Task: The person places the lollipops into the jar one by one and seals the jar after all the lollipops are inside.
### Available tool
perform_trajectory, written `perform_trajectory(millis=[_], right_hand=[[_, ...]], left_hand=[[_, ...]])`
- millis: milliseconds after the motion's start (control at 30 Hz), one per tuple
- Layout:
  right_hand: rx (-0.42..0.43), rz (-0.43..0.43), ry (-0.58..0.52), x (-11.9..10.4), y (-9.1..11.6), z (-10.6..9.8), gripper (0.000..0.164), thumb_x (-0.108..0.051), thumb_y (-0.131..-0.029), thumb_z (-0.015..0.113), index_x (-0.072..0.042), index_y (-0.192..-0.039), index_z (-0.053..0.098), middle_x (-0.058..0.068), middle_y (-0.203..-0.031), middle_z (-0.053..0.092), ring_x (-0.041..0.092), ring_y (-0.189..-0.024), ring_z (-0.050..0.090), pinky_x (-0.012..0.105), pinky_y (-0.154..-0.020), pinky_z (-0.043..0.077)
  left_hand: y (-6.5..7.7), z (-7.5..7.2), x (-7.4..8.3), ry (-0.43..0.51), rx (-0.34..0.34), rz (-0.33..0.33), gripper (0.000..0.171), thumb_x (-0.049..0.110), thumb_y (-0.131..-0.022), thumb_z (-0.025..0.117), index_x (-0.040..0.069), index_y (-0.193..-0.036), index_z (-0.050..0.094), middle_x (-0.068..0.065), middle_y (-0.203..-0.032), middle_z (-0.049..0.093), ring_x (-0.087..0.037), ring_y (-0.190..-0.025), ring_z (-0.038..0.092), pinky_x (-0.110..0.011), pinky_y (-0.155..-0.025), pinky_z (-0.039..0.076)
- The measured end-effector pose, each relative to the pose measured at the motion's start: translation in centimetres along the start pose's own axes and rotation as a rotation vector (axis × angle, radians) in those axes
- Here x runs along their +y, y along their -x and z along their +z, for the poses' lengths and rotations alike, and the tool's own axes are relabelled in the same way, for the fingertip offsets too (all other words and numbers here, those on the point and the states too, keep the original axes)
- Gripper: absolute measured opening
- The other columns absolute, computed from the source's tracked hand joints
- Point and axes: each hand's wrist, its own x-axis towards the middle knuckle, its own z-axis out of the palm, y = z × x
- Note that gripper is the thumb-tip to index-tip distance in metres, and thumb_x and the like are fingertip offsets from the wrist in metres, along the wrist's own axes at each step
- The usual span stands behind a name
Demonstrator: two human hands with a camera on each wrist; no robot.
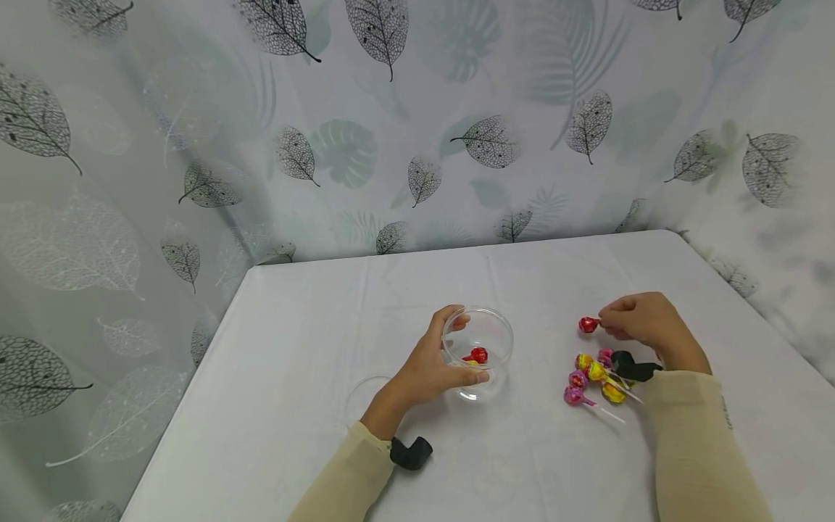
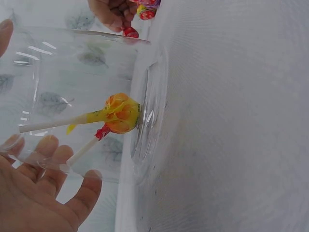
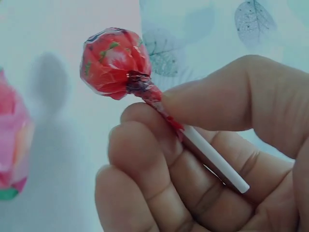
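My left hand (image 1: 420, 366) grips a clear plastic jar (image 1: 497, 335) around its side, the open mouth tilted toward me. Inside it lie a red lollipop (image 1: 479, 354) and a yellow one (image 2: 121, 113), sticks pointing toward the mouth in the left wrist view. To the right, my right hand (image 1: 646, 325) pinches another red lollipop (image 3: 116, 63) between thumb and fingers, just below its wrapped head. That lollipop is held up above the table, with its white stick running across the palm. Below this hand lies a small pile of pink and yellow lollipops (image 1: 595, 371).
A white cloth covers the table (image 1: 306, 333). Left of the jar, partly behind my left forearm, lies a round clear lid (image 1: 355, 395). Leaf-patterned curtains (image 1: 424, 130) hang along the back and both sides. Black straps (image 1: 411, 453) sit at both wrists.
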Motion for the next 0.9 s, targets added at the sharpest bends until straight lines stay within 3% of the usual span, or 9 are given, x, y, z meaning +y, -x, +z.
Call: perform_trajectory(millis=[267,533,900], right_hand=[[0.028,-0.002,-0.061,-0.6,0.4,0.0,0.049,-0.036,-0.104,0.062,0.007,-0.128,0.064,0.015,-0.107,0.075,0.032,-0.099,0.071,0.065,-0.101,0.046],[0.046,-0.026,-0.111,-1.0,0.8,0.0,0.055,-0.044,-0.103,0.062,0.005,-0.129,0.065,0.016,-0.111,0.074,0.033,-0.102,0.069,0.063,-0.099,0.047],[0.050,-0.014,-0.167,-1.8,1.2,0.0,0.058,-0.047,-0.104,0.060,0.004,-0.132,0.063,0.024,-0.124,0.070,0.040,-0.110,0.068,0.068,-0.106,0.042]], left_hand=[[0.0,0.0,0.0,0.004,-0.001,-0.001,0.103,0.031,-0.079,0.092,0.035,-0.159,0.027,-0.007,-0.160,0.044,-0.033,-0.148,0.040,-0.058,-0.115,0.038],[0.0,0.0,0.0,-0.004,0.004,-0.004,0.103,0.031,-0.079,0.092,0.034,-0.160,0.027,-0.007,-0.160,0.045,-0.029,-0.148,0.040,-0.058,-0.116,0.038],[-0.1,0.0,0.0,-0.003,-0.003,0.006,0.104,0.031,-0.080,0.091,0.029,-0.160,0.026,-0.008,-0.160,0.044,-0.033,-0.148,0.039,-0.059,-0.116,0.037]])
